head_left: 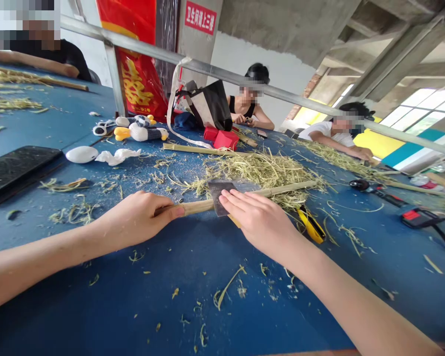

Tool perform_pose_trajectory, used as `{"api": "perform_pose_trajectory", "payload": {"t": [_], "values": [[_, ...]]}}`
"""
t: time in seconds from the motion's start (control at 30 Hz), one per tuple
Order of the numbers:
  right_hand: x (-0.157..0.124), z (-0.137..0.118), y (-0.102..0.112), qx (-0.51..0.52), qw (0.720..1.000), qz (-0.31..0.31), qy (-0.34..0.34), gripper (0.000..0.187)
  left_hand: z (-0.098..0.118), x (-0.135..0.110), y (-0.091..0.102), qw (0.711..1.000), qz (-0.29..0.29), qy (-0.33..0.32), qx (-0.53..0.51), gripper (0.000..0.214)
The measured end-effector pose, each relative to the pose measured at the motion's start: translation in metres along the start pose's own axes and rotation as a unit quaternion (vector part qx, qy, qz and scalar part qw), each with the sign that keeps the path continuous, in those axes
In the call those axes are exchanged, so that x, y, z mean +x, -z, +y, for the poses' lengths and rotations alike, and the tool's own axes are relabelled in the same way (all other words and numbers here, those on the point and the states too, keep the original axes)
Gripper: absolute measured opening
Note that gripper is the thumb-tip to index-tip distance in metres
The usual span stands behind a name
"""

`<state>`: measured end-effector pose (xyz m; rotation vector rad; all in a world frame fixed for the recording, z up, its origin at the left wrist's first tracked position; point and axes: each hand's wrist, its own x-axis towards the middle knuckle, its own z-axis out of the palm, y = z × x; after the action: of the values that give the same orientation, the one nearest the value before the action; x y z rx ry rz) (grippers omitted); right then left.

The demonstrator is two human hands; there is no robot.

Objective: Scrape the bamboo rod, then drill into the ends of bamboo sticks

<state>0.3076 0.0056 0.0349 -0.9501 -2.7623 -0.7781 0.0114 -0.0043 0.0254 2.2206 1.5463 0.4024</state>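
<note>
Holding a bamboo stick under a flat metal blade | left hand: fingers clenched round the stick | right hand: fingers flat on the blade (thumb hidden, grip hard to tell) | stick above straw-like shavings on a blue table

A craft workshop — blue worktable strewn with bamboo shavings.

Bare forearms, two: left forearm, slender, entering from the lower left edge; right forearm, same build, entering from the lower right corner; left hand, ungloved; right hand, ungloved; fingers slim, nails trimmed short; all skin uncovered from forearm to fingertip.
</note>
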Motion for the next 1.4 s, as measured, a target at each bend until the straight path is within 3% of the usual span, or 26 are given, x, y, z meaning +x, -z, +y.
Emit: {"api": "perform_pose_trajectory", "payload": {"t": [0.1,0.23,0.3,0.43,0.5,0.57,0.7,0.83,0.93,1.13,1.2,1.33,1.4], "values": [[-0.007,0.016,-0.002,-0.060,0.995,-0.058,-0.060,0.044,-0.002,0.001,0.000,1.000,-0.007,0.012,-0.004,0.052],[-0.013,0.035,-0.008,-0.151,0.963,-0.149,-0.168,0.040,-0.003,0.002,0.001,1.000,-0.003,0.014,-0.017,0.053],[-0.012,0.035,-0.010,-0.154,0.967,-0.133,-0.150,0.041,-0.003,0.002,0.001,1.000,0.005,0.013,-0.021,0.054],[-0.005,0.015,-0.007,-0.067,0.997,0.000,-0.027,0.046,0.001,-0.002,0.000,1.000,0.007,0.000,-0.023,0.053],[-0.002,0.003,-0.003,-0.010,0.998,0.053,0.026,0.050,0.003,-0.004,-0.001,1.000,0.006,-0.010,-0.017,0.052],[-0.001,-0.001,-0.001,0.023,0.997,0.068,0.040,0.051,0.004,-0.005,-0.002,1.000,0.011,-0.017,-0.008,0.053],[-0.010,0.020,-0.010,-0.012,0.999,0.006,-0.050,0.045,0.001,-0.004,-0.002,1.000,0.016,-0.014,-0.002,0.052],[-0.020,0.047,-0.021,-0.076,0.983,-0.076,-0.150,0.040,-0.002,-0.002,-0.004,0.999,0.030,0.002,0.030,0.045],[-0.019,0.043,-0.019,-0.068,0.989,-0.065,-0.112,0.044,-0.002,-0.002,-0.005,0.998,0.044,0.012,0.037,0.043],[-0.009,0.016,-0.004,0.042,0.998,0.044,0.025,0.048,-0.001,-0.006,-0.009,0.994,0.064,-0.013,0.085,0.038],[-0.010,0.023,-0.006,0.039,0.998,0.038,0.012,0.046,-0.001,-0.008,-0.010,0.991,0.073,-0.030,0.112,0.039],[-0.019,0.046,-0.014,-0.052,0.992,-0.033,-0.114,0.038,-0.004,-0.008,-0.012,0.982,0.087,-0.063,0.157,0.041],[-0.021,0.048,-0.016,-0.077,0.988,-0.048,-0.126,0.037,-0.006,-0.008,-0.013,0.978,0.097,-0.079,0.168,0.040]]}}
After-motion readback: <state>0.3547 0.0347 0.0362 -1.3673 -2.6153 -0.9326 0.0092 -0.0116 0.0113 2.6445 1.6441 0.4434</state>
